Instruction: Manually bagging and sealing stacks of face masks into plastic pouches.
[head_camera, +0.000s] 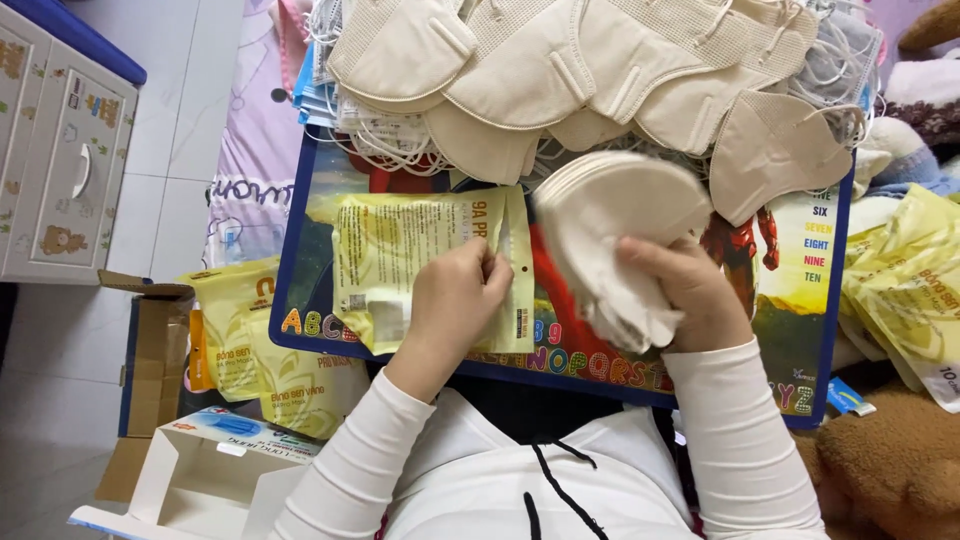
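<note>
Left hand (455, 300) pinches yellow pouch (400, 260); right hand (685, 290) grips blurred, seemingly stacked cream masks (610, 220).

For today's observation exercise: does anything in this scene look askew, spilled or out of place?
Yes. The heap of cream masks overhangs the far edge of the alphabet board, ear loops tangled. Yellow pouches lie scattered off the board's right side. The left hand holds a yellow pouch; the right hand grips a mask stack.

Bright, even indoor light across the whole view, with only faint soft shadows under the sleeves. The fanned stack of cream fabric face masks (615, 235) smears with motion blur, while the glossy yellow plastic pouch (430, 265) stays sharp, carrying a mild sheen. Edges bow slightly.
</note>
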